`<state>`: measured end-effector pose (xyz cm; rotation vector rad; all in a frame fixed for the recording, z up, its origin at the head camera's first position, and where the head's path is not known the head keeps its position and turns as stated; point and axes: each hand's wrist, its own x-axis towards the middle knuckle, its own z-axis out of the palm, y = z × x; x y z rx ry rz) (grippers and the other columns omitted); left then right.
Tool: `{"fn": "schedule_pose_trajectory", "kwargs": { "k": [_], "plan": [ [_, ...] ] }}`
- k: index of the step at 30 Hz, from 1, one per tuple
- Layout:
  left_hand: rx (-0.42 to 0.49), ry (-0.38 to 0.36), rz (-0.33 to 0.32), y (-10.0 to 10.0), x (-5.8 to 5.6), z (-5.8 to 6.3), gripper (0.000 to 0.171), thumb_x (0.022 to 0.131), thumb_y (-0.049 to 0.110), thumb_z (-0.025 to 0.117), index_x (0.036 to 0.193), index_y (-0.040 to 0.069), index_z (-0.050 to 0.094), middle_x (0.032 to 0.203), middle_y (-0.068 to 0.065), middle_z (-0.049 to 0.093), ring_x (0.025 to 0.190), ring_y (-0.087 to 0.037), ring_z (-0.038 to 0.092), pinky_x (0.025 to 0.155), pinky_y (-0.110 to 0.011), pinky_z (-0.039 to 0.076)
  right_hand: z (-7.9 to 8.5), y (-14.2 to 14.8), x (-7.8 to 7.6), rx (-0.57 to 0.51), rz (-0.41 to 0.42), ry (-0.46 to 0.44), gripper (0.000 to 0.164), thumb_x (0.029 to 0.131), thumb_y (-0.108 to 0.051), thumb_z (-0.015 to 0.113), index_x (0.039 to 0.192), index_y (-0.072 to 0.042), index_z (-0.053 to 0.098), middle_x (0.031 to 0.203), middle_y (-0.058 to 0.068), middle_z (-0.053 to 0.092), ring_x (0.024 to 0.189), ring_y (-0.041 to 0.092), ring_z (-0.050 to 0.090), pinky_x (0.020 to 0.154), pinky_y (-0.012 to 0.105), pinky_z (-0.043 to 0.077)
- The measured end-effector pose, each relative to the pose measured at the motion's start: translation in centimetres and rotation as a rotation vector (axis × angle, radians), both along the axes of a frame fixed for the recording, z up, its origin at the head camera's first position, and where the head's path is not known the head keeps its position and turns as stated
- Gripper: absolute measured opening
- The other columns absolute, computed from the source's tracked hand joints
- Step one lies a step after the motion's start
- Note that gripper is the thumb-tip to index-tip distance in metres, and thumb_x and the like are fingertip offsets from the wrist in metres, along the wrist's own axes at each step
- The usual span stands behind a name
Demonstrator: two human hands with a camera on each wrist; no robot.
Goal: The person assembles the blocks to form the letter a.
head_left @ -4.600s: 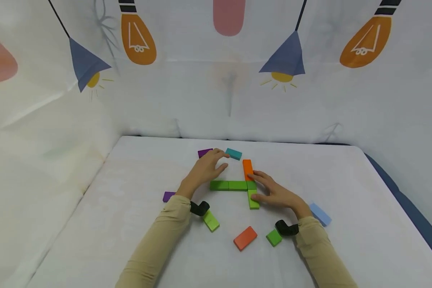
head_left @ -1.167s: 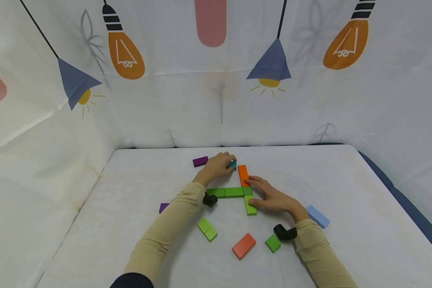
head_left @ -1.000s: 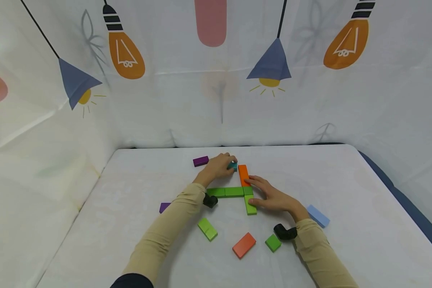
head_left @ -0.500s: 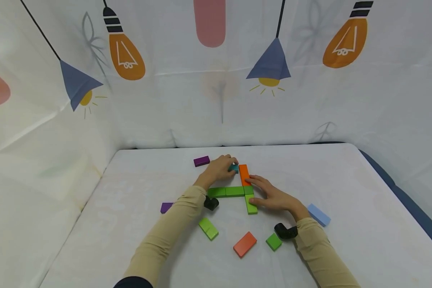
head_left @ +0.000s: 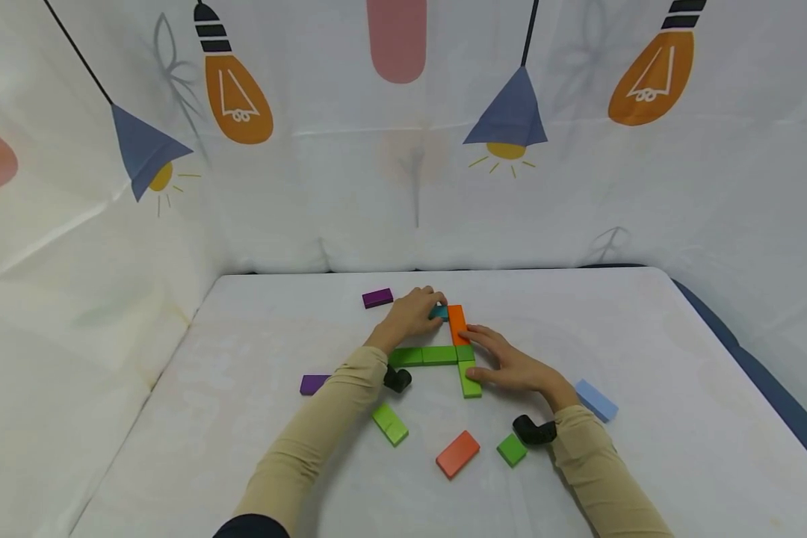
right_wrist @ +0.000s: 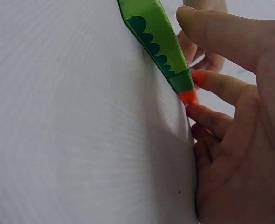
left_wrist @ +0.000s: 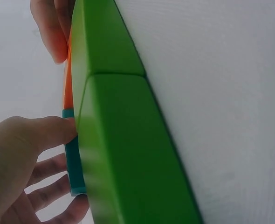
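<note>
In the head view my left hand [head_left: 409, 314] pinches a teal wooden block [head_left: 440, 313] between thumb and fingers. The block's right end meets the upper left side of an upright orange block [head_left: 456, 324]. Below the orange block lie a small green block [head_left: 465, 353], a lime block [head_left: 470, 387] and two green blocks [head_left: 438, 356] running left in a row. My right hand [head_left: 516, 368] rests along the right side, fingertips at the orange block and thumb on the lime one. The left wrist view shows the thumb on the teal block [left_wrist: 73, 161].
Loose blocks lie around: a dark purple one [head_left: 377, 298] at the back, a purple one [head_left: 312, 385] partly behind the left sleeve, a lime one [head_left: 391, 424], a coral one [head_left: 457, 454], a small green one [head_left: 512, 450] and a light blue one [head_left: 596, 401] beside the right wrist.
My left hand reached over from beside the teal block, took hold of it and shifted it right and nearer, against the orange block. My right hand has stayed at the orange and lime blocks.
</note>
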<state>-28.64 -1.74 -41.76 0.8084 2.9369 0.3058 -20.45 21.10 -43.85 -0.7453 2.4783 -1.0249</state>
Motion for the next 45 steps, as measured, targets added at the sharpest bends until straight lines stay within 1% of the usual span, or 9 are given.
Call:
{"fn": "schedule_pose_trajectory", "kwargs": {
  "k": [14, 25, 28, 31, 34, 37, 39, 42, 45],
  "plan": [
    [0.018, -0.006, 0.019, -0.2, 0.3, 0.3, 0.034, 0.092, 0.033, 0.06, 0.124, 0.022, 0.058, 0.119, -0.003, 0.057, 0.104, -0.019, 0.053, 0.083, -0.041, 0.053, 0.4, -0.2, 0.1, -0.005, 0.012, 0.006, 0.07, 0.09, -0.042, 0.06, 0.149, -0.022, 0.028, 0.157, 0.012, 0.013, 0.143, 0.038, 0.014, 0.108, 0.067, 0.02],
    [0.016, -0.011, 0.016, -0.4, 0.7, 0.5, 0.038, 0.091, 0.035, 0.061, 0.126, 0.022, 0.056, 0.121, -0.003, 0.056, 0.105, -0.019, 0.052, 0.084, -0.038, 0.053, 0.6, -0.4, 0.3, 0.004, 0.013, -0.001, 0.071, 0.09, -0.043, 0.06, 0.149, -0.022, 0.027, 0.158, 0.012, 0.012, 0.143, 0.038, 0.013, 0.108, 0.067, 0.019],
    [0.041, -0.018, 0.019, -0.4, 0.9, 0.6, 0.04, 0.091, 0.036, 0.061, 0.128, 0.021, 0.056, 0.124, -0.005, 0.054, 0.11, -0.022, 0.05, 0.085, -0.039, 0.053, 0.7, -0.4, 0.4, 0.012, 0.007, -0.003, 0.071, 0.09, -0.043, 0.06, 0.149, -0.022, 0.027, 0.158, 0.012, 0.012, 0.144, 0.038, 0.013, 0.108, 0.067, 0.018],
    [0.094, -0.01, 0.033, -1.0, 1.0, 0.5, 0.045, 0.091, 0.04, 0.06, 0.13, 0.02, 0.054, 0.13, -0.007, 0.05, 0.117, -0.024, 0.045, 0.086, -0.04, 0.052, 0.7, -0.4, 0.5, 0.02, -0.001, -0.009, 0.071, 0.089, -0.044, 0.06, 0.149, -0.023, 0.027, 0.158, 0.011, 0.012, 0.144, 0.038, 0.012, 0.108, 0.067, 0.017],
    [0.203, 0.009, 0.077, -2.2, 1.1, 0.3, 0.045, 0.092, 0.041, 0.057, 0.13, 0.017, 0.055, 0.132, -0.008, 0.048, 0.119, -0.026, 0.043, 0.087, -0.039, 0.051, 0.6, -0.4, 0.6, 0.02, -0.003, -0.014, 0.071, 0.089, -0.044, 0.06, 0.149, -0.024, 0.027, 0.158, 0.011, 0.011, 0.144, 0.039, 0.012, 0.108, 0.068, 0.017],
    [0.332, 0.033, 0.114, -3.9, 1.5, 0.2, 0.038, 0.094, 0.034, 0.057, 0.125, 0.013, 0.06, 0.128, -0.009, 0.052, 0.114, -0.027, 0.044, 0.089, -0.04, 0.049, 0.6, -0.4, 0.8, 0.012, -0.003, -0.017, 0.071, 0.089, -0.044, 0.06, 0.149, -0.024, 0.027, 0.158, 0.011, 0.011, 0.144, 0.038, 0.013, 0.108, 0.068, 0.018],
    [0.397, 0.04, 0.121, -5.0, 1.9, 0.4, 0.033, 0.094, 0.028, 0.058, 0.121, 0.01, 0.062, 0.125, -0.01, 0.054, 0.112, -0.027, 0.045, 0.088, -0.042, 0.049, 0.5, -0.3, 1.0, 0.009, -0.003, -0.015, 0.071, 0.089, -0.044, 0.06, 0.149, -0.024, 0.027, 0.158, 0.011, 0.012, 0.143, 0.038, 0.013, 0.108, 0.068, 0.017],
    [0.446, 0.056, 0.12, -6.7, 2.5, 0.4, 0.029, 0.092, 0.023, 0.06, 0.118, 0.009, 0.064, 0.122, -0.01, 0.055, 0.11, -0.029, 0.047, 0.088, -0.045, 0.047, 0.5, -0.2, 1.3, 0.005, -0.003, -0.01, 0.072, 0.089, -0.044, 0.06, 0.149, -0.023, 0.027, 0.158, 0.011, 0.013, 0.144, 0.038, 0.013, 0.109, 0.067, 0.017],
    [0.477, 0.077, 0.156, -8.0, 2.7, 0.6, 0.029, 0.091, 0.021, 0.062, 0.118, 0.01, 0.064, 0.122, -0.01, 0.055, 0.112, -0.029, 0.049, 0.092, -0.046, 0.044, 0.5, -0.2, 1.5, 0.003, -0.002, 0.001, 0.072, 0.089, -0.044, 0.06, 0.149, -0.022, 0.027, 0.157, 0.012, 0.013, 0.143, 0.038, 0.014, 0.109, 0.066, 0.018]
  ]
}}
